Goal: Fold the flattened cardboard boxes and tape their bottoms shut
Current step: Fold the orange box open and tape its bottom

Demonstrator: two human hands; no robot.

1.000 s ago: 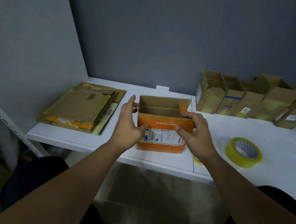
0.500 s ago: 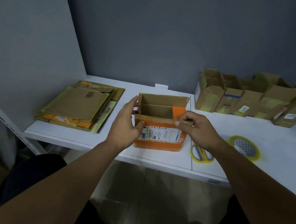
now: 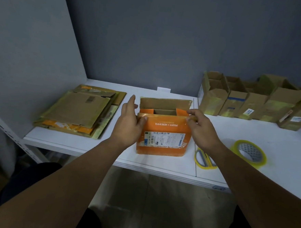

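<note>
Head view, looking down over both forearms. Orange box (image 3: 162, 134) standing on the table (image 3: 83, 143), right between the two hands, open end up, white label facing the camera.

Left hand (image 3: 128, 124) up against the box's left corner. Fingers fairly straight and spread along the left wall, index lifted and pointing away. Thumb (image 3: 143, 118) pressed flat on the left end of the near top edge (image 3: 165, 118), a shiny taped strip. Pressing rather than clasping.

Right hand (image 3: 203, 130) at the opposite corner, fingers bent over the top and thumb beneath them, pinching the right end of that same edge. Printed lettering upside down just below the strip, between the two thumbs. Far flap (image 3: 164, 104) upright beyond both hands, plain brown. Orange tabs inside at either end, just past the fingertips, with a darker gap between them.

Left of the left hand, well apart: stack of flat boxes (image 3: 78, 110), brown on top, an orange strip peeking out beneath.

Just beside the right wrist, toward the table's front edge: scissors (image 3: 204, 160) with yellow handles, partly hidden by the forearm. Farther right of that wrist: tape (image 3: 249, 154) lying flat. Beyond the right hand, against the back wall: row of folded boxes (image 3: 250, 103), open tops up, packed side by side.
</note>
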